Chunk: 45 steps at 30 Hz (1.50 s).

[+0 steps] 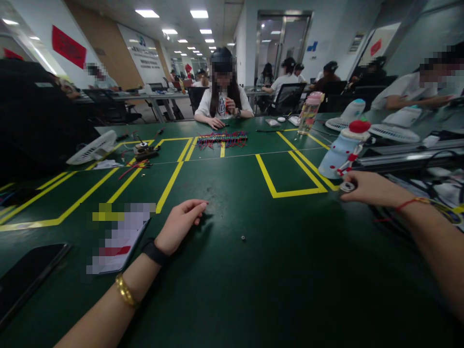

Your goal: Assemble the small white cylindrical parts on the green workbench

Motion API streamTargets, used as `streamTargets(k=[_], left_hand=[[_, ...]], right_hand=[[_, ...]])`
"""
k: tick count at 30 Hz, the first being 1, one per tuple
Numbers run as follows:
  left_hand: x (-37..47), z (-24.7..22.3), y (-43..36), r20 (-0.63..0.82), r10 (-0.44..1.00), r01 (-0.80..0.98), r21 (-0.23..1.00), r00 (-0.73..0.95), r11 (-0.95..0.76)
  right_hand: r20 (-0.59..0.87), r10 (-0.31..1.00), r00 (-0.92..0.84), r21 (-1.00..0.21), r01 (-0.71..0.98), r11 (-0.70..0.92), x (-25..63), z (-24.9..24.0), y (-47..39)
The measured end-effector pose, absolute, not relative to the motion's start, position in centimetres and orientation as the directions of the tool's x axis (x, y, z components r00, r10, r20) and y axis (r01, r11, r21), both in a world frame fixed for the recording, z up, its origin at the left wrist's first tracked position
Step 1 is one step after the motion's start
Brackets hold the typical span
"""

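My right hand (375, 188), a red cord at its wrist, grips a small round metal cylinder (347, 187) beside the base of a light-blue bottle (335, 154) with a red lid. Its pale ringed end faces up. My left hand (184, 218), with a dark band and a gold bracelet behind it, hovers low over the green table (290, 261). Its thumb and forefinger are pressed together, and whatever lies between them is too small to name. A tiny silver ring-shaped part (243, 238) rests on the tabletop between my two hands.
Left of my left arm lie a phone with a lit screen (125, 241) and a dark phone (32, 270). Wired parts (145, 150) and a bundle of red and blue wires (223, 140) are farther back. A person (223, 92) sits opposite. Cables crowd the right edge.
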State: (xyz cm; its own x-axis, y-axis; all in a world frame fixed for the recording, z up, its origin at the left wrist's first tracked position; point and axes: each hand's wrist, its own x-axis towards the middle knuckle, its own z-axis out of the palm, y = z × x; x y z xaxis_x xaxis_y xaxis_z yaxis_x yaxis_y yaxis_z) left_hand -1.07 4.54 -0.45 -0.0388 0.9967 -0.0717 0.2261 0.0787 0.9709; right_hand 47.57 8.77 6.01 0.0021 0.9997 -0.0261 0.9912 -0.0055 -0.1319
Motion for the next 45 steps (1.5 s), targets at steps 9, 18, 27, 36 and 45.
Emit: streamTargets(k=[9,18,27,36,45], left_hand=[[-0.3,-0.3,4.4,-0.022,0.997,0.333,0.942,-0.078,0.046],[0.1,-0.2,4.0,0.047,0.997,0.440,0.898,-0.068,-0.013],[-0.3,-0.4,3.7,0.053,0.993,0.343,0.939,-0.104,-0.014],[-1.9,-0.4,1.9,-0.018,0.993,0.186,0.982,-0.115,0.040],[-1.7,-0.5,1.8,-0.022,0.995,0.218,0.975,-0.101,0.043]], right_hand=[[0.061,0.996,0.065,-0.180,0.982,-0.053,49.0,6.6,8.3],[0.154,0.799,-0.581,-0.590,0.594,0.546,26.8,2.0,1.4],[0.141,0.896,-0.420,-0.833,0.439,0.337,27.8,1.2,2.3],[0.251,0.921,0.298,-0.794,0.607,0.020,41.0,6.6,4.3],[0.107,0.981,0.161,-0.082,0.985,-0.153,50.6,6.9,6.0]])
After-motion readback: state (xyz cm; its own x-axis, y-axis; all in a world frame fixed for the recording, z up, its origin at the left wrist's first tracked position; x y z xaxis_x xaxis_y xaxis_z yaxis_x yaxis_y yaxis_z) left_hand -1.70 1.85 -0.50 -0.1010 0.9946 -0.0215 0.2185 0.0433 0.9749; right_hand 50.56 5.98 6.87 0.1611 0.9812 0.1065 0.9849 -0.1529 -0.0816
